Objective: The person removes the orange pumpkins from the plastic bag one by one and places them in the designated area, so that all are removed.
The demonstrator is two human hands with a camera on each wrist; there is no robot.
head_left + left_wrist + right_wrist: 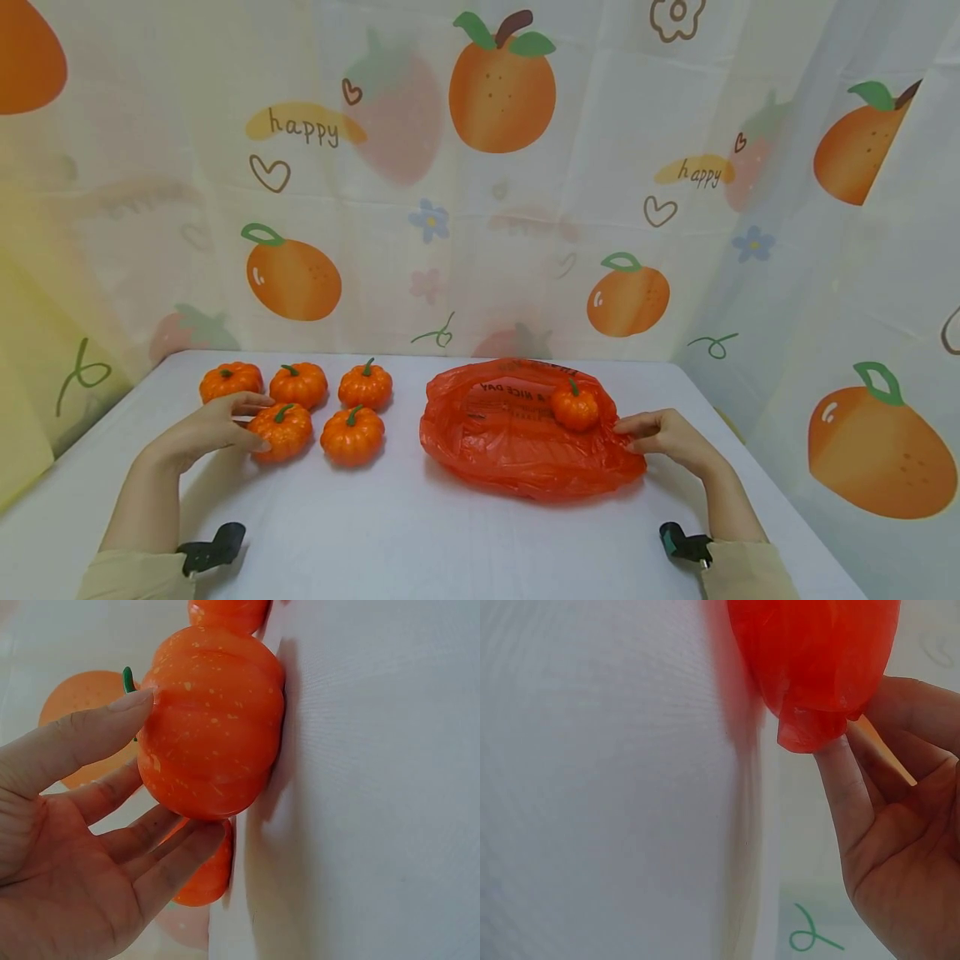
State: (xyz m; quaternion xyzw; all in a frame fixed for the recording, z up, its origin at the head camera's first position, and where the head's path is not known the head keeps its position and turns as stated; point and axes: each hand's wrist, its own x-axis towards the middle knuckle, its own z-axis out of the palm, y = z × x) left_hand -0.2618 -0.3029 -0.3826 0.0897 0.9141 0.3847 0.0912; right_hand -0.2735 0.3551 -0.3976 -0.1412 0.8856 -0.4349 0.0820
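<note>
My left hand (213, 431) is at the front left pumpkin (281, 432), a small glossy orange one with a green stem, standing on the table. In the left wrist view its thumb (90, 739) reaches the pumpkin's edge near the stem, and the loosely spread fingers lie along the side. My right hand (667, 437) pinches the right edge of a red plastic bag (517, 467). The right wrist view shows the bag's gathered end (810, 731) between thumb and fingers. The bag lies with its mouth spread, and one pumpkin (575, 406) is inside at the right.
Behind and beside the left hand stand several more pumpkins: back left (231, 381), back middle (298, 385), back right (365, 386) and front right (352, 436). A white cloth covers the table (390, 542). A fruit-printed curtain (510, 250) hangs along the far edge.
</note>
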